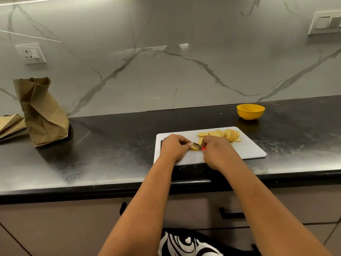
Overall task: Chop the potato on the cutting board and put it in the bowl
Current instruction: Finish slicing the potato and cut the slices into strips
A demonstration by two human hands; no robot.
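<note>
At the lower middle of the frame two bare forearms reach over the dark worktop to a white board. The left hand curls its fingers round the last potato piece, holding it on the board. The right hand grips a red-handled knife, its blade on that piece. Just behind the hands, slices lie fanned along the board's far edge. Beyond, right of centre, stands a yellow bowl. At far left stands a crumpled paper bag.
</note>
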